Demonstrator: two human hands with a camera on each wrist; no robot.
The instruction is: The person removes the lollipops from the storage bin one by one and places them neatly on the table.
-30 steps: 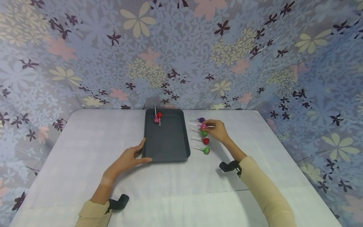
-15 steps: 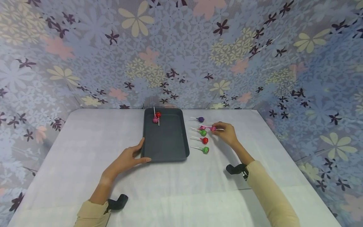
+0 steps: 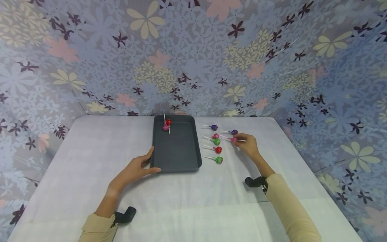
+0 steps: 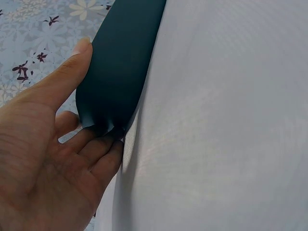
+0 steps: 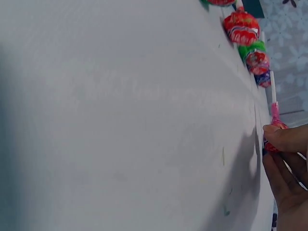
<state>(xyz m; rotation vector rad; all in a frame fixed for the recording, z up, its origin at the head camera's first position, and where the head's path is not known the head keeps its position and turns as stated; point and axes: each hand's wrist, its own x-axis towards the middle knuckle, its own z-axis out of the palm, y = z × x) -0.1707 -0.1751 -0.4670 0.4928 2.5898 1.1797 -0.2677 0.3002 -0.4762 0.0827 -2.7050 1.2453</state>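
Note:
My right hand pinches a pink lollipop between thumb and fingers, close over the white table. Its white stick points left, and another short bit of white stick shows at the fingers' right. A purple lollipop lies just beyond the fingertips. In the right wrist view the thumb and fingers cover part of the held candy. My left hand grips the near left corner of a dark grey tray, thumb at one side and fingertips curled at the edge. A pink lollipop and a red one lie in the tray.
Right of the tray, a column of lollipops lies with sticks leftward: purple, pink, green, red and a nearer green one. A flowered cloth wall rises behind the table.
My right hand has moved right and slightly nearer with the pink lollipop, away from the column. The purple lollipop beyond it has come into view. My left hand keeps its place on the tray.

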